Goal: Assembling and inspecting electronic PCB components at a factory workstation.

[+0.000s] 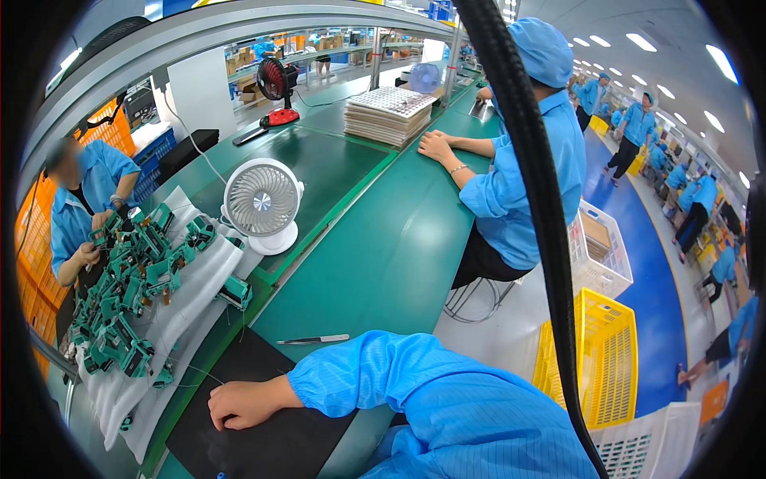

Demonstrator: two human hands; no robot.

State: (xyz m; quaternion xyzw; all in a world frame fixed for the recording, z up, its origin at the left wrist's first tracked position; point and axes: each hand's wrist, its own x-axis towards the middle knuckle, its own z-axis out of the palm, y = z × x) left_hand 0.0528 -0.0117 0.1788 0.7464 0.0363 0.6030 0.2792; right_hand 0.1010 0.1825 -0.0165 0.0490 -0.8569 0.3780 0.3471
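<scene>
My right hand [246, 404] rests on a black mat [263, 451], fingers curled inward. Whatever they hold, if anything, is hidden. My arm wears a blue sleeve [359, 371]. My left hand is out of the picture. A thin wire reaches the back of my right hand from a heap of small green plastic assemblies [132, 291], which lie on white foam sheeting [195, 295] at the left. Metal tweezers [313, 339] lie on the green table [359, 275], just beyond my forearm.
A white fan [262, 199] stands past the mat; farther off are a black-and-red fan [275, 84] and stacked trays [389, 116]. One co-worker [523, 176] sits at the right, another [92, 188] handles green parts at left. A yellow crate [610, 351] stands on the floor. A black cable [542, 191] crosses the view.
</scene>
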